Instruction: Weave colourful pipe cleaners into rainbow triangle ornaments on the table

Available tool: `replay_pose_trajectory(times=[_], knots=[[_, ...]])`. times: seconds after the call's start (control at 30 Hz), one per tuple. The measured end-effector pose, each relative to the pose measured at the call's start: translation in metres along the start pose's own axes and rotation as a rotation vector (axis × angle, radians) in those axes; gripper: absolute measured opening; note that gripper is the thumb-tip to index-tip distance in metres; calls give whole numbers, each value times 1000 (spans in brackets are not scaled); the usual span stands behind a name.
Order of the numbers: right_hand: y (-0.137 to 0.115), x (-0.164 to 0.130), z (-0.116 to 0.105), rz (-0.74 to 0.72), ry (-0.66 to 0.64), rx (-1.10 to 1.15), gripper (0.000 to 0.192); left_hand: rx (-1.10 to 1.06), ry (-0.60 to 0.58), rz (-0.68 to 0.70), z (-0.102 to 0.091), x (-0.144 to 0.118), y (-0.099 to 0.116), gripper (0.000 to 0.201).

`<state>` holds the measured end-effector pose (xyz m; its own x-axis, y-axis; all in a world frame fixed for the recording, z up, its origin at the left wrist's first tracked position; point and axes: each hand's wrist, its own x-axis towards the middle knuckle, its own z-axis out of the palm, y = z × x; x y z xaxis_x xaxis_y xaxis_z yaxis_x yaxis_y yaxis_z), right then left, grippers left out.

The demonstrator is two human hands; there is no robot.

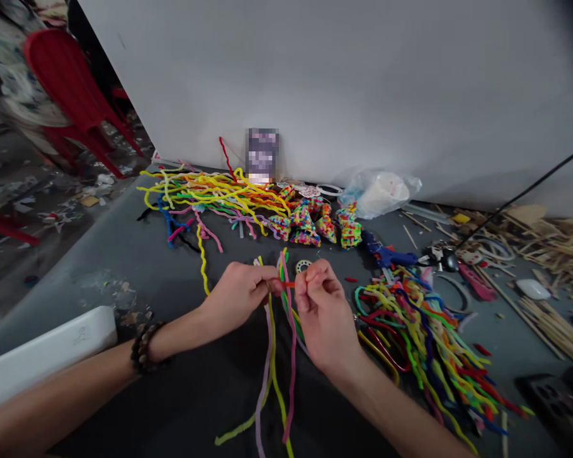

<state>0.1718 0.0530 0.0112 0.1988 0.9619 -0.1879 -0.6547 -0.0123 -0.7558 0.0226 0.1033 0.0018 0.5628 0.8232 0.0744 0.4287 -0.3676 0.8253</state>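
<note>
My left hand (236,294) and my right hand (328,318) meet over the middle of the dark table, fingers pinched. Between their fingertips runs a short stretch of orange pipe cleaner (289,284); its ends are hidden in the fingers. Around and below it, several long pipe cleaners lie towards me: a lilac one (260,407), a yellow one (277,381) and a pink one (292,381). Their upper ends pass by or behind my fingers, and I cannot tell whether the left fingers also grip some. Beyond my right fingertips lies a small round disc with holes (303,264).
Yellow and mixed pipe cleaners (210,194) lie at the back, beside woven multicoloured pieces (305,222) and a plastic bag (384,191). A blue glue gun (389,253), a cut pipe-cleaner heap (434,337) and wooden sticks (544,318) fill the right. A white object (52,350) lies left.
</note>
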Motion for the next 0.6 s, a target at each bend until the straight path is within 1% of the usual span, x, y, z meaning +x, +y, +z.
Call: replay_pose_trajectory(times=[0.07, 0.17, 0.2, 0.27, 0.33, 0.37, 0.43, 0.5, 0.53, 0.6], knots=[[0, -8, 3, -22, -12, -25, 27, -24, -21, 9, 4, 0, -4, 26], [-1, -6, -1, 47, 8, -39, 27, -83, -71, 30, 15, -8, -2, 29], [-3, -2, -4, 79, 15, -42, 27, -100, -69, 24, 19, -12, 1, 30], [-7, 7, -10, 115, 10, -63, 27, -108, -22, -8, 21, -18, 6, 27], [-13, 15, -14, 85, -2, -87, 25, -91, 26, -50, 20, -21, 11, 24], [-17, 17, -15, 48, -1, -95, 24, -80, 30, -59, 18, -21, 13, 24], [-23, 21, -16, -39, 8, -103, 23, -63, 9, -48, 15, -21, 16, 26], [-25, 21, -15, -98, 1, -86, 23, -50, -13, -15, 12, -19, 16, 32], [-25, 19, -15, -103, -10, -62, 24, -37, -10, -3, 11, -17, 14, 36], [-23, 13, -11, -70, -49, 4, 25, -8, 8, -2, 9, -12, 9, 35]])
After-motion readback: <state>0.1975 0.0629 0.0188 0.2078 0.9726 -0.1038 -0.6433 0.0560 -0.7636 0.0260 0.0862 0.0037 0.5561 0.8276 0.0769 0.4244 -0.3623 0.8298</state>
